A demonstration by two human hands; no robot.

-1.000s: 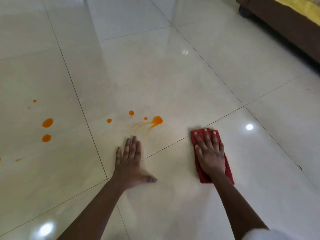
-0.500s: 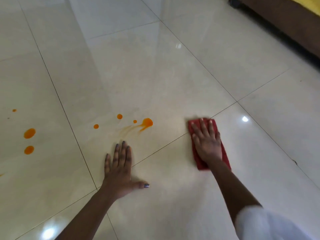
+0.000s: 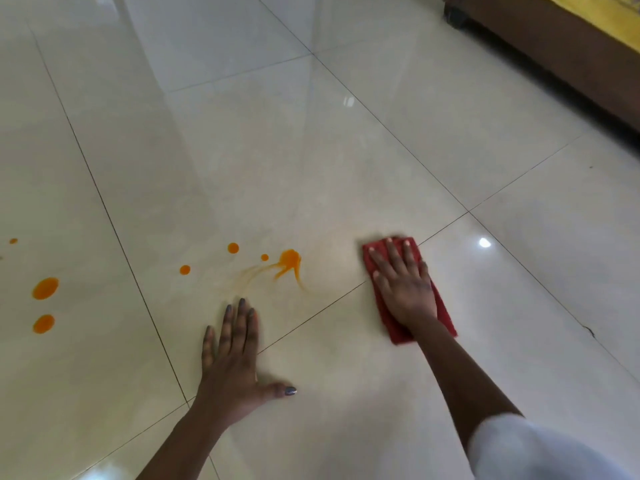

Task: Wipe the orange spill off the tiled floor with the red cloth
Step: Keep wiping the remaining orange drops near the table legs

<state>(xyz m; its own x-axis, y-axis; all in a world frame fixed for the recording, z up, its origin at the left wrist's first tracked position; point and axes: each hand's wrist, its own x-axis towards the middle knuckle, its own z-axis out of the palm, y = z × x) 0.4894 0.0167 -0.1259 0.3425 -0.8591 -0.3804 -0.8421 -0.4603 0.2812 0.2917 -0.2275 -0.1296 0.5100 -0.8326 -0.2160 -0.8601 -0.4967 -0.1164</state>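
A folded red cloth (image 3: 443,315) lies flat on the glossy cream tiled floor (image 3: 311,150). My right hand (image 3: 403,287) presses on it with straight fingers. To its left is the orange spill (image 3: 289,259): a blob with smeared streaks and small round drops (image 3: 233,248) beside it. Two larger orange drops (image 3: 45,288) sit further left. My left hand (image 3: 235,355) rests flat on the floor just below the smear, fingers straight, thumb spread out.
A dark brown piece of furniture (image 3: 554,46) with a yellow cover (image 3: 602,12) runs along the top right corner. A small dark mark (image 3: 588,330) shows on a tile at the right. Dark grout lines cross the floor.
My right hand has slid the red cloth forward and slightly left, closer to the orange blob. A fresh smear now curves from the blob. My left hand stays planted.
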